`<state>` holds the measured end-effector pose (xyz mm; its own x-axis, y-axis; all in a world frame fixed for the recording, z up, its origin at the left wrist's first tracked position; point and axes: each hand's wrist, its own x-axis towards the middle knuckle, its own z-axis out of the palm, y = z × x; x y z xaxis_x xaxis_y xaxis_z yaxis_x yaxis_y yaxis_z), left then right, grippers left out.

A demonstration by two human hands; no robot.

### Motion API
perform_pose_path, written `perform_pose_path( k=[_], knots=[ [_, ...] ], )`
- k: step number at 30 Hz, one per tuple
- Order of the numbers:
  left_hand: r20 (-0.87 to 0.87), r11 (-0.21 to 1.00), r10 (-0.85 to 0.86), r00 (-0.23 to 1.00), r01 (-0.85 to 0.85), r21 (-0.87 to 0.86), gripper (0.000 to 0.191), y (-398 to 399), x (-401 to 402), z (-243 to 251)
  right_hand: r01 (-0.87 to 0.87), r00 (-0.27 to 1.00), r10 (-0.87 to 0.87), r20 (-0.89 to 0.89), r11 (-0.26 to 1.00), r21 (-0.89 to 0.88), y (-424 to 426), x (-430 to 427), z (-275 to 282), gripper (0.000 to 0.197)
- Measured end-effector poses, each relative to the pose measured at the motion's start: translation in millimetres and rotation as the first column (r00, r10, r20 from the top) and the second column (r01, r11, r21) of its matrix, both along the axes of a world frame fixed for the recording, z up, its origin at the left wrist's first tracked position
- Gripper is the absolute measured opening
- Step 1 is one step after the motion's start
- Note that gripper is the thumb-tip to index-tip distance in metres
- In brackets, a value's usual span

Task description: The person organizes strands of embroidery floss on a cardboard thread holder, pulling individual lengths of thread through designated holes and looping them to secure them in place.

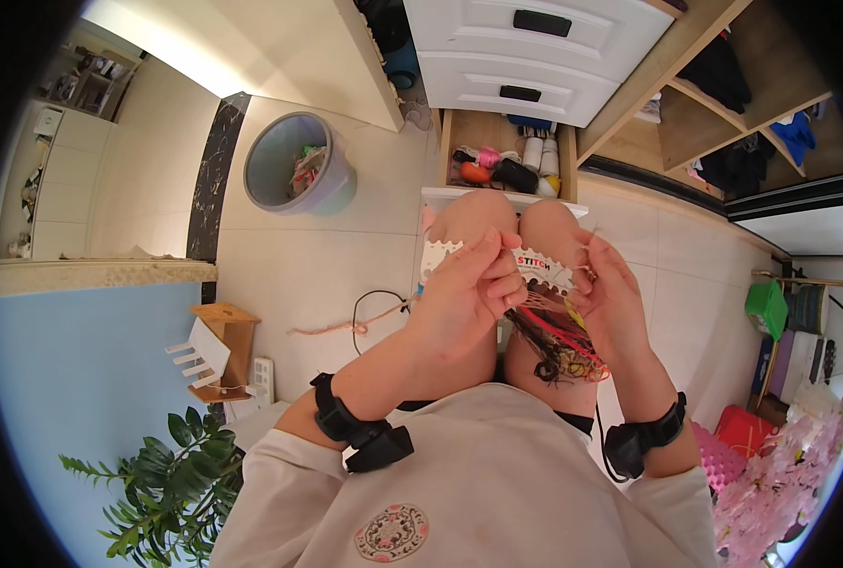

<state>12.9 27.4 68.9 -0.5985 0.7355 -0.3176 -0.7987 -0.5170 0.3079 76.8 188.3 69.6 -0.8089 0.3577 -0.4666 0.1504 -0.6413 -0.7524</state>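
Observation:
A white cardboard thread organizer point(535, 263) with a notched edge and printed lettering lies across my thighs. Colored embroidery threads point(560, 330), among them black, red, yellow and pale pink, hang from it over my lap. My left hand point(481, 280) is over the card's left part, its fingers curled together on pale pink thread. That thread's long tail point(343, 328) trails out to the left. At the card's right end, my right hand point(606, 287) pinches fine thread ends between thumb and fingers. The strands within both grips are partly hidden by the fingers.
Beyond my knees, an open drawer point(569, 163) holds thread spools and cord. A waste bin point(336, 177) stands on the floor at the upper left. On the left are a wooden stand point(233, 312) with a white router and a leafy plant point(180, 476). Open shelving point(705, 106) fills the upper right.

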Motion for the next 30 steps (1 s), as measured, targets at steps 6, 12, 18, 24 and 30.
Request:
perform_pose_path(
  k=[6, 12, 18, 24, 30],
  knots=[
    [-0.069, 0.998, -0.005, 0.998, 0.001, -0.057, 0.020, -5.1, -12.0, 4.0, -0.429, 0.902, 0.427, 0.068, 0.903, 0.020, -1.8, 5.8, -2.6, 0.027],
    [-0.131, 0.996, 0.026, 0.991, -0.037, -0.079, 0.018, -15.9, -24.6, 6.4, -0.581, 0.814, 0.569, 0.118, 0.806, 0.115, -5.5, 6.1, 9.1, 0.024],
    [-0.190, 0.980, 0.051, 0.980, -0.085, -0.178, 0.016, -31.1, -34.3, 8.6, -0.556, 0.828, 0.553, 0.093, 0.790, 0.258, 8.6, 7.4, 7.2, 0.022],
    [-0.198, 0.965, 0.130, 0.972, -0.170, -0.199, 0.016, -48.7, -43.1, 9.7, -0.350, 0.937, 0.351, -0.001, 0.936, 0.012, 29.5, 8.5, 6.3, 0.023],
    [-0.108, 0.959, -0.108, 0.988, 0.075, -0.272, 0.017, -33.2, -23.4, 5.8, -0.367, 0.930, 0.366, -0.032, 0.930, -0.020, 19.2, 6.9, 10.3, 0.030]
  ],
)
